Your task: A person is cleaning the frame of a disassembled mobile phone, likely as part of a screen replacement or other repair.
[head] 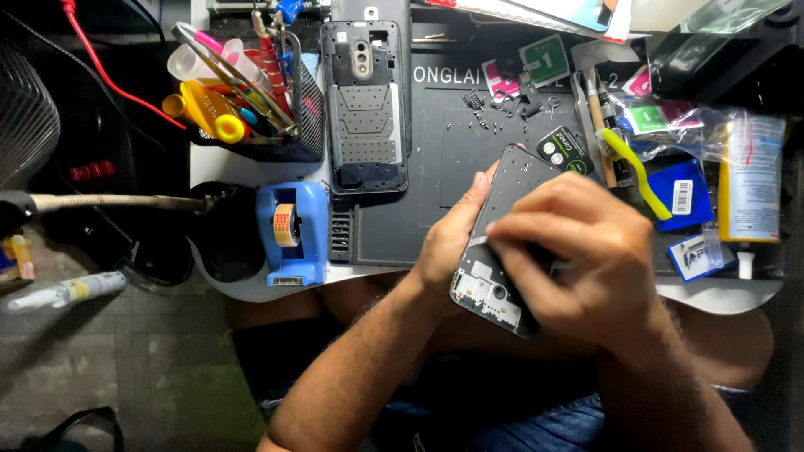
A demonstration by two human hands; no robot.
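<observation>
My left hand (pixel 448 243) grips an opened dark phone body (pixel 512 188) by its left edge, tilted above the near edge of the mat. My right hand (pixel 578 255) lies across the middle of the phone, fingers pinched on a thin pale strip or tool (pixel 479 241) against its inner side; what it is I cannot tell. The phone's lower end with a camera module (pixel 490 295) shows under my right hand. A second phone frame (pixel 366 109), with its inner plate exposed, lies flat on the mat to the left.
A dark work mat (pixel 444 159) carries small screws and parts (pixel 494 113). A mesh tool holder (pixel 251 92) and blue tape dispenser (pixel 291 234) stand at left. Tweezers, a yellow pry tool (pixel 636 172), packets and a glue tube (pixel 748 188) crowd the right.
</observation>
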